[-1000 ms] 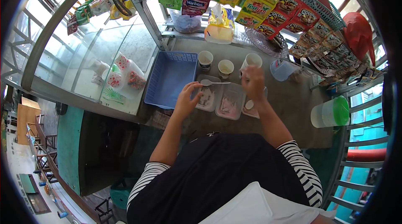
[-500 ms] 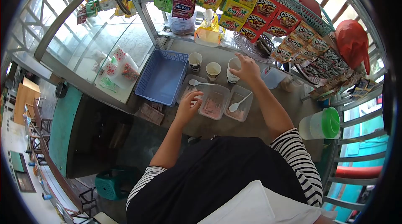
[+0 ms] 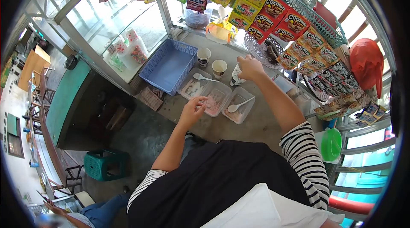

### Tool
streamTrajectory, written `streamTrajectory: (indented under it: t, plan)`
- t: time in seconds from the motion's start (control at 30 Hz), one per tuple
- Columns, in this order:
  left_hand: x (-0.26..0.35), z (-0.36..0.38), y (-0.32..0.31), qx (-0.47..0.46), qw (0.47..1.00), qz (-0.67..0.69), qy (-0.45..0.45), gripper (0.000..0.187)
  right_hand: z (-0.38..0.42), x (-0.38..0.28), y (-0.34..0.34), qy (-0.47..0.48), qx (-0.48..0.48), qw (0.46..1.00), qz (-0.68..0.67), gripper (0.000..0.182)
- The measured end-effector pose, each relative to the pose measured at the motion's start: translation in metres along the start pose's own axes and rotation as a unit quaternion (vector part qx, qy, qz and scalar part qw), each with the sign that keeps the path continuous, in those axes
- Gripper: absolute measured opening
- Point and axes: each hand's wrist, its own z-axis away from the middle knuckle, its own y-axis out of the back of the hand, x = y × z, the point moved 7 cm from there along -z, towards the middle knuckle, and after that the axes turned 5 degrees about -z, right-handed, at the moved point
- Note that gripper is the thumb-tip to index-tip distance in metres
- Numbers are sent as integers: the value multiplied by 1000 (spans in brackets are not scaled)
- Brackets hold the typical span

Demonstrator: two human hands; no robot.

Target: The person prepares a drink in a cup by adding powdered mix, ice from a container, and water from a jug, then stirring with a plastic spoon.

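My right hand (image 3: pixel 251 67) grips the top of a stack of paper cups (image 3: pixel 235 75) at the back of the counter. Two more paper cups, one (image 3: pixel 203 56) near the blue basket and one (image 3: pixel 219 69) beside the stack, stand upright. My left hand (image 3: pixel 194 110) hovers with bent, parted fingers over the near edge of the middle plastic container (image 3: pixel 217 98), which holds pinkish contents. Left of it, a container (image 3: pixel 191 88) with white contents has a white spoon (image 3: pixel 205 77) across it. The right container (image 3: pixel 240 115) holds brownish contents and another white spoon (image 3: pixel 240 105).
A blue basket (image 3: pixel 159 76) sits on the counter's left. Drink sachets (image 3: pixel 273 17) hang along the back and right. A green-lidded container (image 3: pixel 331 145) stands at right. A green stool (image 3: pixel 100 165) and a seated person (image 3: pixel 92 214) are at lower left.
The view has shifted, bringing the person at lower left into sight. My right hand has closed on the top of the cup stack, which now tilts. My left hand stays near the containers.
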Motion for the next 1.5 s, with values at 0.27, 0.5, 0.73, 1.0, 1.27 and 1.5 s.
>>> streamTrajectory:
  t: [0.27, 0.5, 0.73, 1.0, 1.27, 1.5]
  plan:
    - [9, 10, 6, 21, 1000, -18, 8, 31, -6, -7, -8, 44, -51, 998, -5, 63]
    - [4, 9, 12, 0, 999, 14, 36, 29, -11, -7, 0, 76, -57, 995, -26, 63]
    - [7, 1, 19, -16, 998, 15, 59, 28, -2, 7, 0, 85, 4, 995, -60, 66]
    - [10, -13, 22, -31, 999, 12, 40, 28, 39, 5, 49, 77, 221, 965, -122, 62]
    - [75, -47, -13, -81, 993, -39, -73, 63, 113, -33, 77, 268, 274, 901, -203, 72]
    - [151, -57, -64, 83, 936, -79, -333, 86, 163, -45, 68, 314, 355, 848, -237, 86]
